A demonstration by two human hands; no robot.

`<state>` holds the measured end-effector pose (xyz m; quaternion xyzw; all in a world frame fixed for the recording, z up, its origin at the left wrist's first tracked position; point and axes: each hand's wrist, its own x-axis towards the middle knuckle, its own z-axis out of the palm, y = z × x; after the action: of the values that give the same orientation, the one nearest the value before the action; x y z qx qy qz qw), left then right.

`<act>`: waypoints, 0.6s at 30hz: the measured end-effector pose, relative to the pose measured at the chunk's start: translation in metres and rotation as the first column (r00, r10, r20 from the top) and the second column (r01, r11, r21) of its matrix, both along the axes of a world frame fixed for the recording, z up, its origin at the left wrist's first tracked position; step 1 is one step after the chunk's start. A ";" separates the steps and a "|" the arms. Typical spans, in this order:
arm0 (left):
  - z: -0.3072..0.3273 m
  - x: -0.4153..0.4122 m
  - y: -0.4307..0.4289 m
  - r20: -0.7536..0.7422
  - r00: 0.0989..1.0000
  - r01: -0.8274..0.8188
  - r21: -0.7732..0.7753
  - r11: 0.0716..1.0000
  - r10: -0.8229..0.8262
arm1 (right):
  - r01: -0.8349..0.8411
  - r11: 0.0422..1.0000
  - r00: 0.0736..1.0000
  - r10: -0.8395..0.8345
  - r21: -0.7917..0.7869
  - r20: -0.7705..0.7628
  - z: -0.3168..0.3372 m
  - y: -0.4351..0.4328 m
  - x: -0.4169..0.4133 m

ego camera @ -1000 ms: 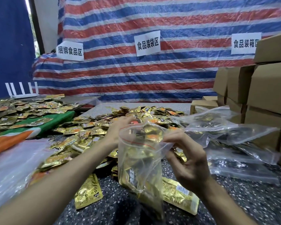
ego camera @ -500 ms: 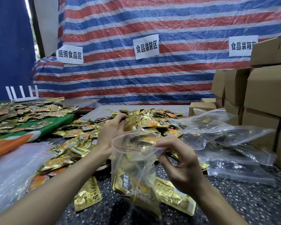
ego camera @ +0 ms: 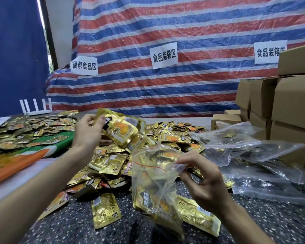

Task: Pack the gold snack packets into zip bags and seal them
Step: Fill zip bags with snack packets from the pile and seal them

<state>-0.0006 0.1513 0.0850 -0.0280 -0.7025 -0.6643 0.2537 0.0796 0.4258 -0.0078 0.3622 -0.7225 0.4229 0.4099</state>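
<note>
Gold foil snack packets (ego camera: 120,131), a small bunch, gripped in the left hand (ego camera: 88,132), raised up-left of the clear plastic zip bag with a red seal line (ego camera: 153,184), not yet in it. Right hand (ego camera: 206,187) pinches that bag's rim on its right side; mouth open, bottom resting on the dark speckled worktop (ego camera: 280,226). Bag already has several gold packets in its lower part; looks partly full, zip unsealed. Big loose heap of gold packets (ego camera: 109,162) just behind and left of the bag, and a second spread of packets (ego camera: 25,131) farther left of it on a green-orange cloth (ego camera: 60,144), so lots left to pack. Right of the bag: pile of other clear zip bags (ego camera: 253,152), some with packets inside; sealed or not, cannot tell. Brown cardboard boxes (ego camera: 292,106) stacked far right of the bag. Judgement: early-to-middle; this bag needs the held bunch dropped in, then pressing shut, then many more bags.
</note>
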 end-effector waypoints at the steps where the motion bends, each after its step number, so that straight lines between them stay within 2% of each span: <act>1: 0.007 0.005 -0.003 0.007 1.000 0.027 0.053 0.998 -0.027 | -0.002 1.000 1.000 0.002 0.000 -0.004 0.000 0.000 0.000; 5: 0.035 0.029 -0.007 -0.043 0.991 0.131 0.131 0.983 -0.126 | 0.000 1.000 1.000 0.000 0.008 -0.024 0.000 0.001 0.000; 8: 0.046 0.041 0.000 -0.049 0.984 0.179 0.114 0.977 -0.174 | 0.003 1.000 1.000 -0.002 0.019 -0.029 0.001 0.000 0.000; 11: 0.042 0.038 0.009 0.052 0.981 0.179 0.088 0.980 -0.184 | 0.000 1.000 1.000 0.000 0.016 -0.016 0.001 -0.001 0.000; 15: 0.012 0.010 0.017 0.263 0.945 0.170 0.118 0.978 -0.196 | 0.006 1.000 1.000 -0.006 0.002 0.002 0.000 0.000 -0.001; 18: -0.015 -0.021 0.026 0.367 0.919 0.123 0.080 0.989 -0.144 | 0.016 0.999 1.000 -0.016 0.036 0.001 0.000 -0.001 -0.001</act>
<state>-0.0218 0.1778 0.0703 0.0573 -0.7157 -0.6925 0.0708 0.0790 0.4253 -0.0078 0.3636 -0.7332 0.4065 0.4062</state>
